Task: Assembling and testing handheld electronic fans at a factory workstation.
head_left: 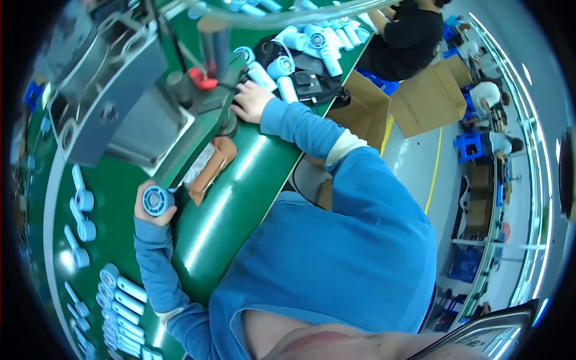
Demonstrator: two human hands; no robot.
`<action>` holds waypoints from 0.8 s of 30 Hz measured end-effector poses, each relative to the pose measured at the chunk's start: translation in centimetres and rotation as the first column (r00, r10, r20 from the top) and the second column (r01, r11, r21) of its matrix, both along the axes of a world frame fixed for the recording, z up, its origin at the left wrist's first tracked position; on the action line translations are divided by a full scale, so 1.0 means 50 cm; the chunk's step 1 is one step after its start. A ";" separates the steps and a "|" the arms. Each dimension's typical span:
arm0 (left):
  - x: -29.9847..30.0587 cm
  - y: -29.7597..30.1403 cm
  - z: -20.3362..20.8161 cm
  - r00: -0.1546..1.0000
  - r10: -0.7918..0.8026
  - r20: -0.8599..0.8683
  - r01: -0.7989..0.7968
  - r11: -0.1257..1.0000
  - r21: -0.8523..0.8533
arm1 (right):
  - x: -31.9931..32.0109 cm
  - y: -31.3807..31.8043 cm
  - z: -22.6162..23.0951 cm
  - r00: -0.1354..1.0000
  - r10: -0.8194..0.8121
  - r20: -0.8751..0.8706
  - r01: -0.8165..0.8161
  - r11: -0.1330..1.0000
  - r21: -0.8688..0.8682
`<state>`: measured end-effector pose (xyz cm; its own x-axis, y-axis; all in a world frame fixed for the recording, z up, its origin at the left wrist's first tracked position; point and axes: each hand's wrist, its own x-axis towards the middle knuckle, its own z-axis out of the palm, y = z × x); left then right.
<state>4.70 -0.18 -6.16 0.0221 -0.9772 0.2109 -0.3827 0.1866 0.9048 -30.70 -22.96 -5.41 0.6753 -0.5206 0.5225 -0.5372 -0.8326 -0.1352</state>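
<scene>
My left hand (151, 206) is wrapped around a light blue handheld fan (156, 201), its round grille facing up, beside the front corner of a grey metal press machine (144, 129). Farther right, my right hand (253, 102) rests at the side edge of the machine's base, fingers bent and somewhat apart. Nothing shows in it; its fingertips are partly hidden against the dark parts there. A red part (203, 78) of the machine is close to those fingers. Light blue fans (261, 76) lie just beyond the right hand.
A brown packet with white tissue (215, 168) lies on the green table (207, 240) beside the machine. Rows of light blue fans (123, 309) lie at left. A black bag (327, 90), a black boxy device (306, 84) and an open cardboard box (367, 108) are right, near a person in black (414, 36).
</scene>
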 end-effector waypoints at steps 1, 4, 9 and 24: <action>0.011 -0.033 0.002 0.995 -0.058 0.077 0.063 0.997 -0.055 | -0.023 0.000 0.007 0.999 -0.035 0.030 0.034 0.999 0.033; 0.056 -0.123 0.002 0.982 -0.187 -0.040 0.170 0.948 -0.269 | -0.063 0.004 0.017 0.996 -0.085 -0.038 0.086 0.996 0.035; 0.130 -0.307 -0.081 0.847 0.441 -0.295 -0.507 0.838 -0.203 | -0.096 0.005 -0.007 0.961 -0.217 -0.171 0.233 0.969 0.078; 0.094 -0.389 -0.021 0.650 0.593 0.475 -0.495 0.805 -0.328 | -0.106 -0.054 -0.110 0.894 -0.233 -0.382 0.349 0.898 0.269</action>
